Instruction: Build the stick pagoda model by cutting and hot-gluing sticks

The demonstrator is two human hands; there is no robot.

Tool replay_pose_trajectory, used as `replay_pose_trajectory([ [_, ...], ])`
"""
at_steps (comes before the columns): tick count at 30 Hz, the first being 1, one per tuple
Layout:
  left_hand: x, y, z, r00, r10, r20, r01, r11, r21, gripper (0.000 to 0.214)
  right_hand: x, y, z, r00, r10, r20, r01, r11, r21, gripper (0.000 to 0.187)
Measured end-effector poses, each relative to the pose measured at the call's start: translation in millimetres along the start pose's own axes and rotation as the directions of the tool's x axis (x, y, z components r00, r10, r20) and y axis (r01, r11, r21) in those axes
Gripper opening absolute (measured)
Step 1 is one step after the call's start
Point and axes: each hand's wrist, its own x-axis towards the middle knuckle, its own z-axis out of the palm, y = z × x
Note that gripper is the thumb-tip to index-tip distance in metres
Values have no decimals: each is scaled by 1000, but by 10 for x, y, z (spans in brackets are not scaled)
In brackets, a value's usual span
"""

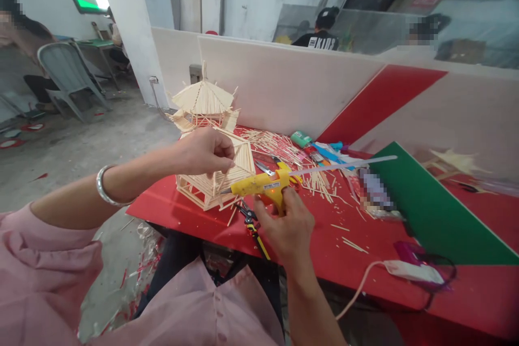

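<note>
Yellow glue gun (253, 185) in the right hand (294, 221), in front of a model of pale sticks (206, 186) on the red table (336, 240).
Nearest is the right hand, wrapped around the gun's handle; a long glue stick (344, 166) comes out from its back. Pliers (252, 224) lie near the table's front edge. The left hand (203, 150) is above the model, its thumb and bent fingers close together; whether it pinches something small, I cannot tell. Farther are loose sticks (270, 142), then a white partition (275, 81).
</note>
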Motion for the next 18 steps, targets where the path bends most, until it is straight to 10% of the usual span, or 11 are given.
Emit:
replay_pose_trajectory([
  [18,23,-58,36,1000,29,2,-29,1000,-2,6,52,53,-52,999,-51,-17,47,979,-198,33],
])
